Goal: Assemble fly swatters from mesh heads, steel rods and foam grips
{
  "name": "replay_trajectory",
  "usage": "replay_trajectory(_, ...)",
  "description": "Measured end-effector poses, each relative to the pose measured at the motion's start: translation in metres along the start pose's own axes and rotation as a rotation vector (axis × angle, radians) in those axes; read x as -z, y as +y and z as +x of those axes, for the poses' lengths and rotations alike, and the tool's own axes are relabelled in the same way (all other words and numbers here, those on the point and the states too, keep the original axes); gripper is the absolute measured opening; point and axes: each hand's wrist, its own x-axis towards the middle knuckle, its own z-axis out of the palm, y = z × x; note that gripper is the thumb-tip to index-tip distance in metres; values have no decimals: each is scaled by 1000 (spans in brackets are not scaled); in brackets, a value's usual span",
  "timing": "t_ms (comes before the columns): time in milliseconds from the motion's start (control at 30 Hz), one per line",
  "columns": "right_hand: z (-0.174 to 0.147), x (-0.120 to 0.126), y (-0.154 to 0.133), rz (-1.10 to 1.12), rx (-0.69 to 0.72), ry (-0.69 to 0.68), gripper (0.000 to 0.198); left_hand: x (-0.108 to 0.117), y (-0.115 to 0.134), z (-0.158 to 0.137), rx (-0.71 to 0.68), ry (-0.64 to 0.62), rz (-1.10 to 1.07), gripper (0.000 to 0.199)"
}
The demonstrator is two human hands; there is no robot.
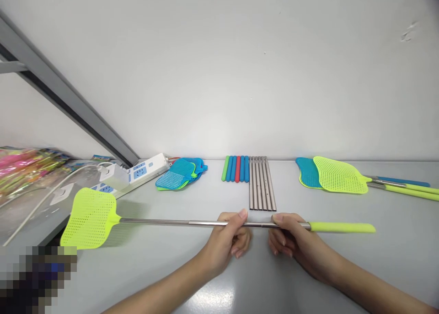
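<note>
Both hands hold one fly swatter level above the table, its telescopic metal rod drawn out long. Its yellow-green perforated head is at the left, and its yellow-green grip points right. My left hand pinches the rod near its middle, thumb on top. Closer to the grip, my right hand is closed on the thicker rod section. Just beyond the hands lies a row of several metal rods. Beside them are several foam grips in green, blue and red.
Blue and green swatter heads are piled at back left, near a white power strip with plugs and a cable. Several swatters lie at back right. Plastic-wrapped goods sit far left under a grey metal post. A wall stands behind.
</note>
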Motion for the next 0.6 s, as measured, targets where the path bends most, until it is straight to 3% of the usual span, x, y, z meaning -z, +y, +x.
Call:
replay_trajectory(333, 2, 0, 0, 151, -5, -31, 43, 0, 2, 4, 55, -101, -97, 38)
replay_trajectory(600, 1, -3, -2, 211, -74, -33, 42, -1, 2, 7, 67, -47, -126, 39)
